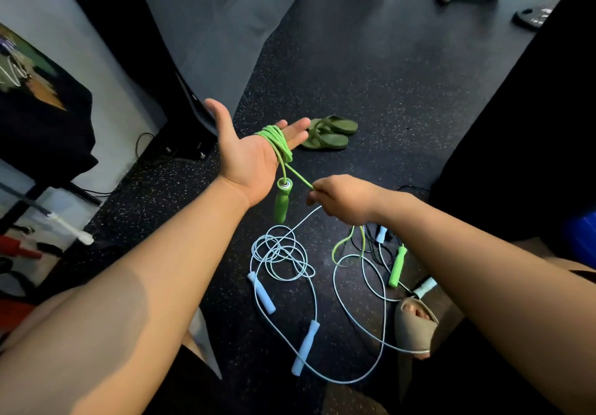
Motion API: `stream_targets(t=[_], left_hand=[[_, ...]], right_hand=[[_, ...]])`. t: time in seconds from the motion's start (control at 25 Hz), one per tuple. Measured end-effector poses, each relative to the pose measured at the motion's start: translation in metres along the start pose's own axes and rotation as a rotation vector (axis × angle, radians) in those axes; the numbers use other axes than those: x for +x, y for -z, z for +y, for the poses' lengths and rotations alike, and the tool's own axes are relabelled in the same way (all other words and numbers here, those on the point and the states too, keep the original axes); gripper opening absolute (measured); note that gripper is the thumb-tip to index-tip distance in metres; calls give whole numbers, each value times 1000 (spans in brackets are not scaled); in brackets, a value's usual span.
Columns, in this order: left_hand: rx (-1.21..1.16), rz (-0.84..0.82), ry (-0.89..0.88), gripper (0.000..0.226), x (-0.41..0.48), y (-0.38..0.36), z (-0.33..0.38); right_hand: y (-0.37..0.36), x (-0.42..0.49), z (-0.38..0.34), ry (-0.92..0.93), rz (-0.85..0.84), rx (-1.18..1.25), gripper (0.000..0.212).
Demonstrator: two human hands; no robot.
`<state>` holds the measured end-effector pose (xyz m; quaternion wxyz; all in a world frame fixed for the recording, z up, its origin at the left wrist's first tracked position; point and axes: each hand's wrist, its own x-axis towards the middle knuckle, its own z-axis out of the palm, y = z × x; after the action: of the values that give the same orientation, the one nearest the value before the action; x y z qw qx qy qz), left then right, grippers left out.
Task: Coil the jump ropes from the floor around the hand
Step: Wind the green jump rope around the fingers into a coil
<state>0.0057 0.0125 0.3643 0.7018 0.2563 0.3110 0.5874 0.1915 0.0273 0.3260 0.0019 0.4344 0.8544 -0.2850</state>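
The left hand (248, 156) is held palm up above the floor (403, 92), at about 10 o'clock from frame centre. Its fingers are straight and close together, and the thumb is spread wide toward 11 o'clock. The green jump rope (276, 139) is wound in several turns around the four fingers, near their base. Two strands leave the coil toward 5 o'clock. One ends in the first green handle (281, 203), which hangs free at 3 o'clock of the left wrist. The other runs taut to the right hand.

The pale blue jump ropes (280, 255) lie on the floor at 6 o'clock of the hanging handle, as a loose coil and long loops. Two pale blue handles (264, 293) lie at 6 o'clock of the coil. A pair of green sandals (332, 134) rests on the floor at 3 o'clock of the left fingertips, apart from them.

The right hand (346, 200) is back up with its fingers curled, and thumb and forefinger pinch the taut green strand. From under this hand the green rope drops toward 6 o'clock to the floor. There the second green handle (397, 266) lies among pale blue loops. A foot (416, 321) in a beige sandal stands at 5 o'clock of that handle, and a pale blue strand runs up to its edge.
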Motion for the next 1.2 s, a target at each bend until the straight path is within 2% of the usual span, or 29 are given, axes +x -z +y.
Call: stream_targets(t=[0.12, 0.2, 0.28, 0.44, 0.6, 0.72, 0.84, 1.08, 1.2], left_hand=[[378, 85, 53, 118, 3, 2, -10], [560, 83, 162, 121, 7, 5, -15], [694, -6, 302, 130, 5, 4, -17], [858, -175, 559, 107, -3, 1, -18], [730, -393, 709, 139, -9, 0, -17], [551, -455, 703, 138, -15, -6, -12], [379, -406, 626, 133, -13, -4, -10], [17, -241, 344, 126, -11, -1, -3], [-84, -146, 161, 116, -9, 0, 1]], right_hand=[[7, -5, -16, 63, 91, -135, 30], [10, -9, -22, 137, 181, -198, 30], [13, -11, -25, 202, 250, -247, 32], [25, -13, -16, 315, 414, -275, 47], [29, -10, 6, 320, 476, -68, 51], [17, -2, 17, 274, 443, 175, 47], [10, 2, 24, 161, 393, 340, 43], [-4, 8, 26, -15, 259, 484, 42], [-10, 6, 26, -43, 109, 415, 37]])
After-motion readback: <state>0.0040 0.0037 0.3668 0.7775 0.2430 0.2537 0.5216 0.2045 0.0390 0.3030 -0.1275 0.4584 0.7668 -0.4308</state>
